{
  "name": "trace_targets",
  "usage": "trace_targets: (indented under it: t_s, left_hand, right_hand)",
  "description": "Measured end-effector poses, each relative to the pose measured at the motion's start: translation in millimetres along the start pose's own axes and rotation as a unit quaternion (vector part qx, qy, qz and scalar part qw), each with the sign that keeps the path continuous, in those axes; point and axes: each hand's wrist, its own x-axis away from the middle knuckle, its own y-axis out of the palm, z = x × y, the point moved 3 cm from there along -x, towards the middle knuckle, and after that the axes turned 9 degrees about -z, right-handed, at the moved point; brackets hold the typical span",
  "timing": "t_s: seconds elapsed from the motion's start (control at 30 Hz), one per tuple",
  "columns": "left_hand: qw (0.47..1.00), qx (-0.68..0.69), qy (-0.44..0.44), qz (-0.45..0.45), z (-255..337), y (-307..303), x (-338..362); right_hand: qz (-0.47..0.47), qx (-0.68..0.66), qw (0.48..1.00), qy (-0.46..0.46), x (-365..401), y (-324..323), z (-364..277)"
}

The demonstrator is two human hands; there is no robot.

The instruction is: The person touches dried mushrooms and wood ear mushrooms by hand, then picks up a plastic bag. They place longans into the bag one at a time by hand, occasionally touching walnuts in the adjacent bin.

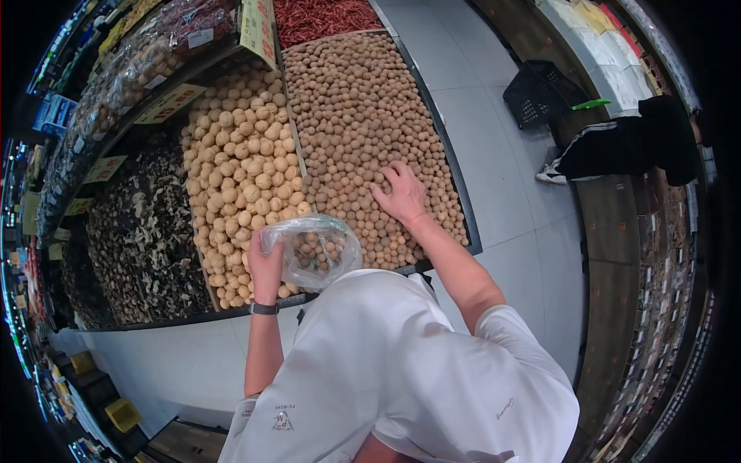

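My left hand, with a dark watch on its wrist, grips the rim of a clear plastic bag. Through the bag's open mouth I see several small brown round fruits, like dried longans. Resting on the big heap of dried longans is my right hand, to the right of the bag. Its fingers are apart, with the tips touching the fruits; nothing shows in its grasp. Beside the heap, on the left, lie pale walnuts behind a thin divider.
Dark dried fungus fills the section farther left, and red dried chilies lie at the far end. Price signs line the raised shelf. Across the aisle, a person in dark clothes stands near a black shopping basket.
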Motion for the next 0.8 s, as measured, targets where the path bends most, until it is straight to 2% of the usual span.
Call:
trace_targets:
  t_s: [0.07,0.5,0.8]
  left_hand:
    - [1.0,-0.001,-0.004,0.0,2.1,-0.5,0.0]
    - [1.0,0.002,-0.013,-0.006,0.2,-1.4,-0.6]
    - [1.0,0.003,-0.02,-0.01,-2.5,-2.7,-0.9]
  right_hand:
    - [0.028,0.003,0.999,-0.026,-1.5,0.5,1.3]
    - [0.04,-0.036,0.998,-0.045,-12.7,-4.5,6.2]
    - [0.037,-0.133,0.99,0.013,-16.0,-0.6,7.4]
